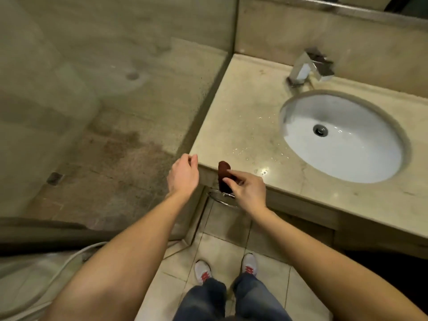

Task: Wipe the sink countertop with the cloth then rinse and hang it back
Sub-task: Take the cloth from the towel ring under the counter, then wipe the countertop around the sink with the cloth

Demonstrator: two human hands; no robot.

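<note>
A small dark brown cloth (223,174) stands bunched at the front edge of the beige marble countertop (243,117), just above a chrome towel ring (220,197) fixed under the counter. My right hand (247,192) pinches the cloth's lower part with thumb and fingers. My left hand (183,174) hovers at the counter's left front corner, fingers loosely curled, holding nothing. Water droplets glisten on the counter left of the white oval sink (342,137). A chrome faucet (308,68) stands behind the sink.
A glass shower partition (203,89) rises along the counter's left side, with a stained shower floor behind it. A white hose (69,258) curves at lower left. My shoes (225,267) stand on beige floor tiles below the counter.
</note>
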